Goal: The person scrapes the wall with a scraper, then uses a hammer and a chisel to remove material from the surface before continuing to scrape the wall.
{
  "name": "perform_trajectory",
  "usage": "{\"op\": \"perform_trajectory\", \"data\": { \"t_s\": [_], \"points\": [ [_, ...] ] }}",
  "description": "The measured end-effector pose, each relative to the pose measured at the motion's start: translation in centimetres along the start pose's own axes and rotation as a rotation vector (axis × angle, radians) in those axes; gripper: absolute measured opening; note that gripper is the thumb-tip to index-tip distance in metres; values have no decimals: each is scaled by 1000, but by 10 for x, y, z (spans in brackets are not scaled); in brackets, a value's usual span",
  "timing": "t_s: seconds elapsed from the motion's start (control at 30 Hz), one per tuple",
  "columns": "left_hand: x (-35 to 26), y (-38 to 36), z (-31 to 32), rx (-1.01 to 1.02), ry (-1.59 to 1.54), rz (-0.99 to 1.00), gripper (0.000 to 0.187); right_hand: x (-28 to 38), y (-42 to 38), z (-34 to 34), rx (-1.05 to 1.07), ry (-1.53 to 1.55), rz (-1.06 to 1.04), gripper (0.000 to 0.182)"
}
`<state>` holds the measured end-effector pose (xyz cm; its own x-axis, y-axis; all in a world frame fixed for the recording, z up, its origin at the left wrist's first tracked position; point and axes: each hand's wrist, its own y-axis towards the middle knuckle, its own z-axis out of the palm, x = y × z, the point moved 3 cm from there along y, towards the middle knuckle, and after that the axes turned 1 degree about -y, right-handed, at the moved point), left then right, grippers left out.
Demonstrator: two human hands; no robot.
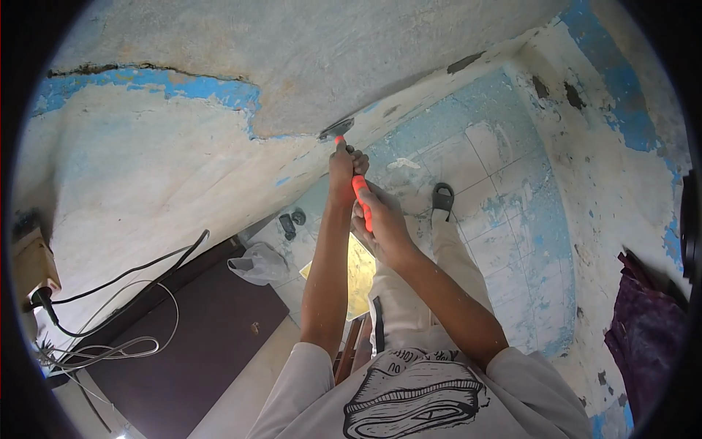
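A scraper with an orange handle (358, 186) and a wide dark blade (337, 129) is held in both my hands. My left hand (344, 172) is wrapped round the handle close to the blade. Lower down, near the handle's end, my right hand (384, 219) grips it too. The blade meets the wall (292, 88) where bare grey plaster borders the whitish old paint. A strip of peeling blue paint (183, 84) runs along the upper left edge of that border.
Paint flakes lie across the tiled floor (504, 212). Below left are a dark brown panel (190, 344), a plastic bag (259, 263) and looped cables (146, 347). A yellow sheet (344, 267) lies near my legs. Purple cloth (643, 322) hangs at right.
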<state>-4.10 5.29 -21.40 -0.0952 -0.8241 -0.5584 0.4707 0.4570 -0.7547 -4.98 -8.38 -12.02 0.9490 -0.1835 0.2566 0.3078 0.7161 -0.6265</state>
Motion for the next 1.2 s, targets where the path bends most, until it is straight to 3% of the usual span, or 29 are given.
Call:
{"op": "perform_trajectory", "data": {
  "t_s": [0.13,0.93,1.0,1.2],
  "points": [
    [-9,-36,18,4,86,89,29,1,-18,7,-30,-82,-53,25],
    [0,-11,10,29,-23,49,25,8,-13,0,-16,-102,-39,24],
    [-3,-7,13,37,-22,38,25,11,-23,7,0,-120,-23,16],
    [6,8,-4,39,-52,0,25,1,0,-1,-59,-98,13,21]
  ]
}}
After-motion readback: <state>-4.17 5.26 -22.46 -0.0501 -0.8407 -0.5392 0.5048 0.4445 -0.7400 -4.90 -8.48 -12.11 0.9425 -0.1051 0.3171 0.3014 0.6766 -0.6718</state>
